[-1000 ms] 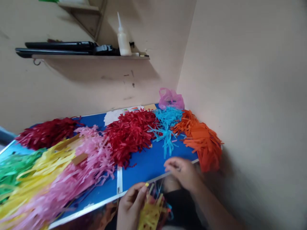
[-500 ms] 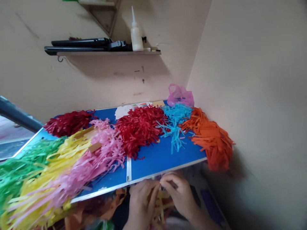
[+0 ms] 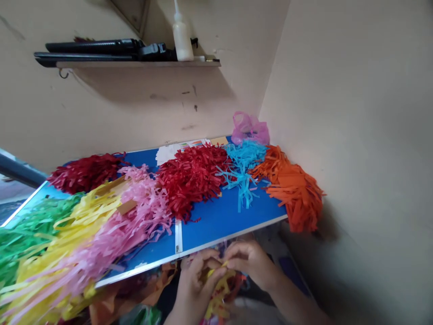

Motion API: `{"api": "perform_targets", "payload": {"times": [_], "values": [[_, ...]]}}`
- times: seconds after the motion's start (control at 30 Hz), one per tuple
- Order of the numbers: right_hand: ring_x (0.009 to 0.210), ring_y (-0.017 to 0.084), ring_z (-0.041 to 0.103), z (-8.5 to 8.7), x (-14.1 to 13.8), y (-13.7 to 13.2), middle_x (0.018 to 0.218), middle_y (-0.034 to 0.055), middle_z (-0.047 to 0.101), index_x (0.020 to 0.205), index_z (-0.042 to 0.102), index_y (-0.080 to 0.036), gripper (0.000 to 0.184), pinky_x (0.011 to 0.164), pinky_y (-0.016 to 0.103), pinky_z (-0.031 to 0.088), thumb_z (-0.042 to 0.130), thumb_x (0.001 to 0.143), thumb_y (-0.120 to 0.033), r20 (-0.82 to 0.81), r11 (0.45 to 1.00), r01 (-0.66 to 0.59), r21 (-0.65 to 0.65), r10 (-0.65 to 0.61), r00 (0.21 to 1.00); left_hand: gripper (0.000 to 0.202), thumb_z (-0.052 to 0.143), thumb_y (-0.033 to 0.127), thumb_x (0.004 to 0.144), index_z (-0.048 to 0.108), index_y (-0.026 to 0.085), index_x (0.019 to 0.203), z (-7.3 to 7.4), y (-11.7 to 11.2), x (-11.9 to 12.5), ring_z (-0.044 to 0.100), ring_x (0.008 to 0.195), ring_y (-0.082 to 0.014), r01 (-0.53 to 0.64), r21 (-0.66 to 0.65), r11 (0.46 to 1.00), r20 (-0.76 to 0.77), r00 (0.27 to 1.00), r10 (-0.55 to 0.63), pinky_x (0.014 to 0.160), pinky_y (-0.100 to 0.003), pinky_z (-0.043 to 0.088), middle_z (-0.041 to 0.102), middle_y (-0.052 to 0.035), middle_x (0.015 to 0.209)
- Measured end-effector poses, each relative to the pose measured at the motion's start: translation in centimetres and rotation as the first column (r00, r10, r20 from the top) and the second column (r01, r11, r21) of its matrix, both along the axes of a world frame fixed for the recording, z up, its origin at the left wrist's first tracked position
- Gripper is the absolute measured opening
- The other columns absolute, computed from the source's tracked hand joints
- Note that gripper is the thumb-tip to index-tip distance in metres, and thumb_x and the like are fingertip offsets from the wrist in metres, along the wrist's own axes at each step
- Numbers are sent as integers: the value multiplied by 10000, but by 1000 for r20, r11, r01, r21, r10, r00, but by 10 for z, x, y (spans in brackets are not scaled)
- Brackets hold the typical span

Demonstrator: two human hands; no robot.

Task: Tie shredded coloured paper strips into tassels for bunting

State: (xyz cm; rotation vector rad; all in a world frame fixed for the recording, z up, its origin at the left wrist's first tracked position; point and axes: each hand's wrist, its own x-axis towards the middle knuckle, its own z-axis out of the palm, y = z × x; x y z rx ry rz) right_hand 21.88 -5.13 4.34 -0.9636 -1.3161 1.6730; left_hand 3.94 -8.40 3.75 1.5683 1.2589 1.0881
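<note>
In the head view, both hands are close together below the table's front edge. My left hand is closed, thumb and fingers pinching yellow paper strips. From the other side my right hand pinches the same yellow strips with thumb and forefinger. The strips hang down between the hands, with some red and orange pieces among them. Just beyond the hands is the blue table with white edging. The lower ends of the strips are partly hidden and blurred.
On the table lie piles of fringed paper: green, yellow, pink, red, dark red, light blue and orange. A pink plastic bag sits in the corner. A wall shelf holds a glue bottle.
My hands have tilted and my left fingers have opened out around the strips, with more yellow showing between the hands. The whole view has shifted slightly, so things appear further left and higher.
</note>
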Motion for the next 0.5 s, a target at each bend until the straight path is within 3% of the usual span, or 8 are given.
{"api": "perform_targets", "payload": {"times": [0.1, 0.17, 0.27, 0.37, 0.43, 0.5], "values": [[613, 130, 580, -3, -1, -1, 688, -10, 665, 730, 732, -189, 200, 638, 249, 472, 804, 671, -366, -51, 991, 0, -131, -7, 999, 186, 702, 341, 807, 681, 195, 921, 7, 2, 1, 701, 605, -155, 32, 31, 999, -44, 999, -31, 580, -214, 553, 738, -12, 658], [584, 123, 563, -3, -2, -2, 664, -12, 657, 679, 714, -183, 199, 601, 240, 454, 824, 640, -345, -30, 991, 22, -130, -26, 999, 166, 722, 358, 790, 713, 211, 867, 13, 4, 0, 711, 622, -165, 60, 81, 995, -97, 994, -52, 590, -221, 556, 755, -18, 694], [642, 146, 595, -2, 1, -3, 678, 9, 681, 650, 719, -185, 122, 620, 245, 449, 789, 696, -274, 116, 997, 48, 61, -55, 992, 159, 702, 372, 810, 738, 221, 777, 19, 9, -4, 713, 650, -177, 133, 128, 983, -166, 980, -111, 609, -234, 556, 761, -34, 721], [696, 164, 620, 1, 7, -4, 711, 16, 697, 678, 728, -202, 96, 680, 262, 468, 731, 769, -231, 207, 969, 38, 245, -91, 974, 192, 639, 350, 863, 722, 210, 762, 20, 9, -9, 712, 688, -176, 153, 74, 985, -205, 969, -135, 645, -243, 565, 753, -43, 742], [734, 170, 630, 3, 9, -5, 749, 19, 704, 730, 729, -214, 85, 725, 271, 476, 689, 804, -197, 256, 943, 46, 330, -136, 957, 151, 651, 337, 853, 710, 212, 793, 16, 6, -10, 718, 741, -184, 78, 119, 990, -255, 966, -45, 672, -254, 575, 756, -42, 792], [779, 176, 639, 4, 8, -8, 798, 25, 713, 780, 726, -224, 115, 762, 279, 476, 644, 828, -159, 304, 915, 44, 401, -178, 936, 85, 674, 301, 835, 699, 220, 832, 11, 2, -8, 719, 788, -186, 15, 251, 968, -288, 956, 60, 739, -280, 586, 754, -34, 829]]}}
